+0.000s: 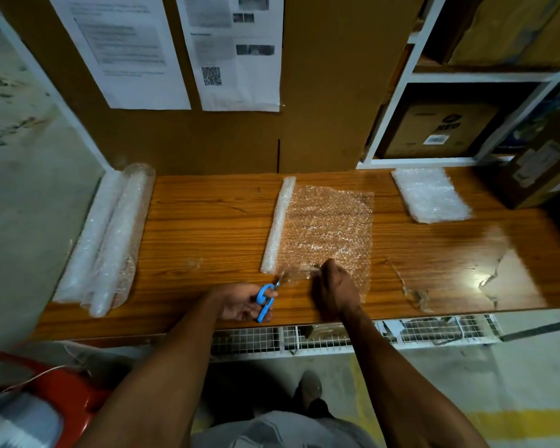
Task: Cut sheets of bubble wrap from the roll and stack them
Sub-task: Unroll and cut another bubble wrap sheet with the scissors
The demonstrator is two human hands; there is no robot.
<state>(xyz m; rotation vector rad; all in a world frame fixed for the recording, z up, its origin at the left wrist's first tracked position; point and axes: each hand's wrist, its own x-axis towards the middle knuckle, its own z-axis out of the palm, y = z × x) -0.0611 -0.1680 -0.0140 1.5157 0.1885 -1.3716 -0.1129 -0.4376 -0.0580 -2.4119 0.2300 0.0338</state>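
A thin roll of bubble wrap (pixel 280 223) lies across the middle of the wooden table (pixel 207 218), with a sheet (pixel 332 224) unrolled from it to the right. My left hand (pixel 244 302) grips blue-handled scissors (pixel 265 302), blades pointing at the sheet's near edge beside the roll. My right hand (pixel 335 286) pinches that near edge of the sheet. A stack of cut sheets (pixel 430 194) rests at the table's far right.
Two larger bubble wrap rolls (pixel 110 237) lie at the table's left end. Cardboard with taped papers (pixel 233 50) stands behind. A white shelf rack (pixel 466 118) holds boxes at right. A brown box (pixel 537 166) sits on the far right corner. A red stool (pixel 68 392) stands below left.
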